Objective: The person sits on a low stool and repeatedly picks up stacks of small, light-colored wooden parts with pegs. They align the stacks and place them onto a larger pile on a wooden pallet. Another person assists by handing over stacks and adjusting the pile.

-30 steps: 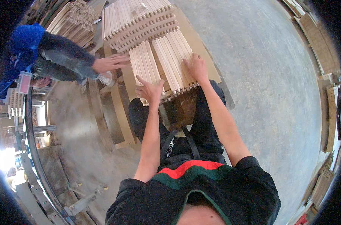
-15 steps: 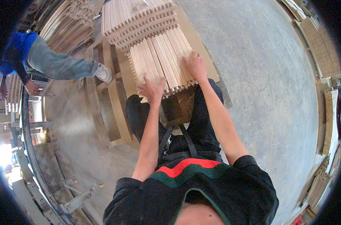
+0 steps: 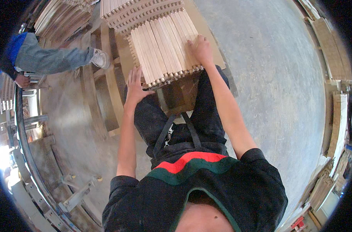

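A neat layered stack of pale wooden sticks (image 3: 166, 46) with rounded ends lies in front of me, their ends toward my knees. My left hand (image 3: 135, 89) is at the stack's near left corner, fingers stretched out along its side and thumb apart. On the right edge of the stack, my right hand (image 3: 201, 50) is bent, its thumb on the top sticks and its fingers curled at the side, partly hidden. Behind this stack stands a taller pile of similar sticks (image 3: 145, 15).
A brown board (image 3: 216, 54) lies beneath the stacks, with a wooden pallet (image 3: 113, 85) to the left. Another person's leg and shoe (image 3: 100, 58) reach in at the left, near a metal frame (image 3: 23, 139). More wood (image 3: 332, 50) lines the right side.
My left hand has slid off the top of the near sticks to the stack's left side, its fingers straightening. The top sticks look more evenly spread. My right hand keeps to the right edge.
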A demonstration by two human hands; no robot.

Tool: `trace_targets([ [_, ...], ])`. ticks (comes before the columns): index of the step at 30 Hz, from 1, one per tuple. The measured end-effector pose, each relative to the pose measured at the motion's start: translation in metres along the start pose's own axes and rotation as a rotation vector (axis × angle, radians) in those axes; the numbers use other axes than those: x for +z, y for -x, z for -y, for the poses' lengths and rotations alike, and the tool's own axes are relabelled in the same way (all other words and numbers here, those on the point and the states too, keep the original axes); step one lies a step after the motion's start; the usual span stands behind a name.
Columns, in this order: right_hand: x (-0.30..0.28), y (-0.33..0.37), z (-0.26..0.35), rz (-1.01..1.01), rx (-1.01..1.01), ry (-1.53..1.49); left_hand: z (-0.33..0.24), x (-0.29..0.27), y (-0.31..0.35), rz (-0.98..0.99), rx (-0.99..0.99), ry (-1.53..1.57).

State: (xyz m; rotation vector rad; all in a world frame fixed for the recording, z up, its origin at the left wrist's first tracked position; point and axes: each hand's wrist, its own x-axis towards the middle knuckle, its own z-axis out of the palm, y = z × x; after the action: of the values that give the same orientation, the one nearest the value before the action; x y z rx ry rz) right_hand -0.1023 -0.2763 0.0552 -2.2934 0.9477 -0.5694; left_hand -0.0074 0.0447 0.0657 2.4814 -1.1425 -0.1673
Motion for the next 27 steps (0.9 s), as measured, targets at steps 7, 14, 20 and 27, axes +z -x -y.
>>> trace_targets([
  [7,0.007,-0.002,-0.002,-0.032,-0.041,0.014,0.025,0.008,-0.007,0.026,0.099,0.184],
  [14,0.006,-0.004,-0.004,-0.038,-0.031,0.052,0.009,0.010,-0.008,0.003,-0.034,0.322],
  [20,0.015,-0.011,-0.007,-0.011,-0.036,0.049,0.057,0.008,-0.064,-0.313,-0.182,0.840],
  [27,-0.003,-0.008,0.004,0.101,0.026,-0.005,0.030,0.052,-0.095,-0.271,-0.217,0.538],
])
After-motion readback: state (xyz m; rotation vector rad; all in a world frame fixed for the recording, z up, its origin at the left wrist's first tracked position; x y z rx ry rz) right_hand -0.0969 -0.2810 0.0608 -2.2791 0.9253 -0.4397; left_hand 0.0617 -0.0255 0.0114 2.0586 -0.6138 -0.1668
